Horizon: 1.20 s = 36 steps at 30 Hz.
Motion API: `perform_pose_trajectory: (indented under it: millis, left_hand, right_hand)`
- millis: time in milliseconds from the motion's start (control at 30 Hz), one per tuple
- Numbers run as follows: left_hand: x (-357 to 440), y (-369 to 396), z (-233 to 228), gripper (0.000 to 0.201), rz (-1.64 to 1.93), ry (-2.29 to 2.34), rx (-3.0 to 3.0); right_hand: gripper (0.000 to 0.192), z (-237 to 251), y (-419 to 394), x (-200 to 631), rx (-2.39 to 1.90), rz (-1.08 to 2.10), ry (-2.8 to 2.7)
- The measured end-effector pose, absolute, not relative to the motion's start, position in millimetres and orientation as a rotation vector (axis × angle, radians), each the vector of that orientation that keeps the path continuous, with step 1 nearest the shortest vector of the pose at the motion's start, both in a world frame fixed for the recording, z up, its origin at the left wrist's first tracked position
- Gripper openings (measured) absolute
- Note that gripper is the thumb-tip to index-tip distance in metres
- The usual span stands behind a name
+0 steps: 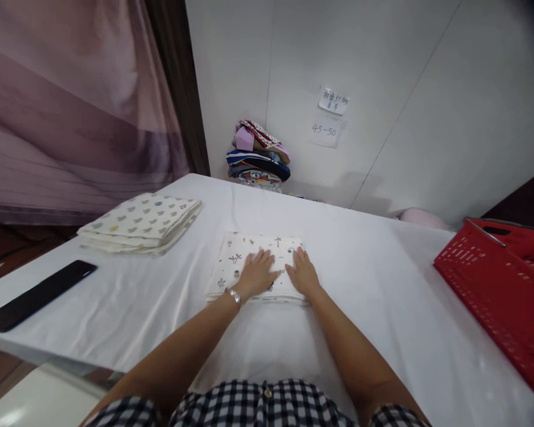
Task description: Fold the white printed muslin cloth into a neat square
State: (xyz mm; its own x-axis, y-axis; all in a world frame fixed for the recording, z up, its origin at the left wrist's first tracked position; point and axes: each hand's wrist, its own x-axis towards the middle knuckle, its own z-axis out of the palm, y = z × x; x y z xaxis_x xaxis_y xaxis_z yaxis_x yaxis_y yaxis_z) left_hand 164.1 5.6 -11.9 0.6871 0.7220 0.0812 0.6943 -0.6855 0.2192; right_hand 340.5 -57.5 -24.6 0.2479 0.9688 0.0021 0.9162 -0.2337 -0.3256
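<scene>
Left hand (257,274) and right hand (301,273) press flat, fingers open, on one folded cloth (249,252); one folded stack (142,222) at ten o'clock, one red basket (498,284) at three.

The surface (382,284) is covered with plain white cloth. In the middle lies a folded cloth (249,252), cream white with small prints in dark red, grey and green. At the far left is a stack of folded cloths (142,222), also cream, with a pattern of small grey shapes and a few in yellow, blue and red. The flat object (38,295) at the near left is glossy black. The basket (502,296) on the right is bright red with a metal grey handle. The pile of clothes (258,157) by the white wall mixes lilac, navy blue, red stripes and white. The curtain (71,101) on the left is dusty pink. The shirt (258,406) at the near edge is checked in black and white.
</scene>
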Motion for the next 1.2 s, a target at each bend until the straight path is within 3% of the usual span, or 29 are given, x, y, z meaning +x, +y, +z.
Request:
perform_pose_trajectory:
  millis: [400, 600, 767, 933, 1200]
  left_hand:
    - [147.3, -7.7, -18.6, 0.053, 0.415, 1.171, 2.745]
    - [135.3, -29.0, -11.1, 0.038, 0.581, 1.084, 2.700]
    - [111.4, -56.3, -16.7, 0.039, 0.645, 1.122, 2.724]
    - [68.3, -64.8, -17.6, 0.039, 0.610, 1.352, 2.687]
    - [30.1, -57.0, -27.6, 0.054, 0.519, 1.684, 2.515]
  right_hand:
    - [0.061, -26.7, -58.3, 345.3, -2.166, 0.432, -1.578]
    - [0.055, -36.0, -91.4, 343.4, -2.009, 0.563, -1.288]
    - [0.055, -44.0, -125.3, 333.5, -1.903, 0.584, -1.198]
    - [0.066, -43.9, -142.1, 332.5, -1.846, 0.625, -1.103]
    - [0.076, -22.3, -128.6, 349.0, -1.938, 0.722, -1.002]
